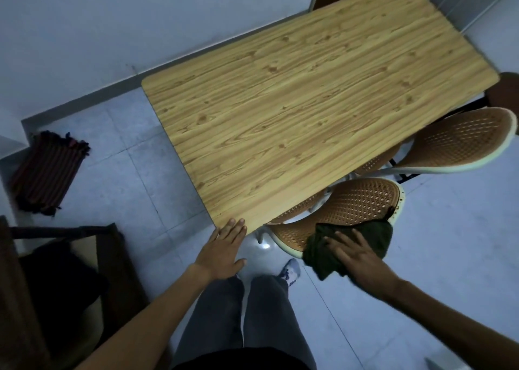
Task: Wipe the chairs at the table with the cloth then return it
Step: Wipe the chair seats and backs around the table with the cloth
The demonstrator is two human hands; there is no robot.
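Note:
A dark green cloth lies bunched on the back rim of the nearest brown woven chair, which is tucked under the wooden table. My right hand presses flat on the cloth with fingers spread. My left hand rests flat at the table's near corner, holding nothing. A second brown woven chair with a pale rim stands further right along the same table side.
A dark striped folded mat lies on the tiled floor at the left by the wall. Dark wooden furniture stands at the lower left. A dark brown chair shows at the right edge. My legs and one shoe are below.

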